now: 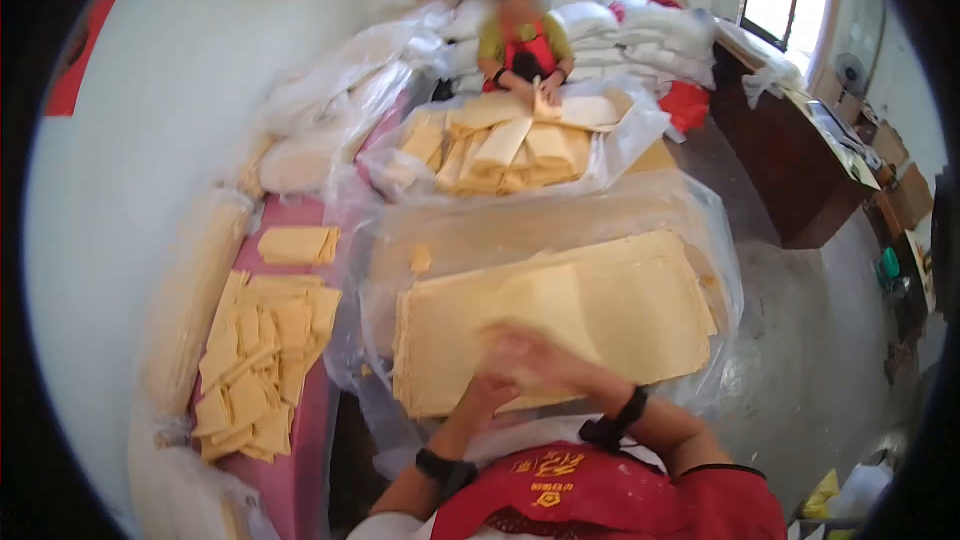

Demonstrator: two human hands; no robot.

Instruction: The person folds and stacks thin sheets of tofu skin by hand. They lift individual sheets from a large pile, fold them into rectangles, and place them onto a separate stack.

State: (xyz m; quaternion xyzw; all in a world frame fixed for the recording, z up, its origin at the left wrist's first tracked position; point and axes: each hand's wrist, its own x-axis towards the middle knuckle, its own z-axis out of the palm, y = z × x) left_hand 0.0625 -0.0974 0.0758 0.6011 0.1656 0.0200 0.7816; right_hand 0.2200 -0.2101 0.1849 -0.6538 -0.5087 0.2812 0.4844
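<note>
A broad stack of thin pale yellow sheets (640, 310), resembling bean curd sheets, lies in front of me on clear plastic. A lighter sheet or fold (545, 300) is on top, near my fingers. My right hand (535, 352) is over the front middle of the stack, its fingers smeared by motion. Close beside it and lower is my left hand (488, 392), partly overlapped by the right. Both hands are at the stack's near side; whether either pinches a sheet is hidden by blur.
Folded yellow bundles (250, 370) lie on a pink surface (300, 440) at left. Across from me, a person (520, 45) handles sheets at another pile (530, 145). White sacks (640, 45) line the back. A dark brown desk (790, 160) stands right, beside grey floor (790, 340).
</note>
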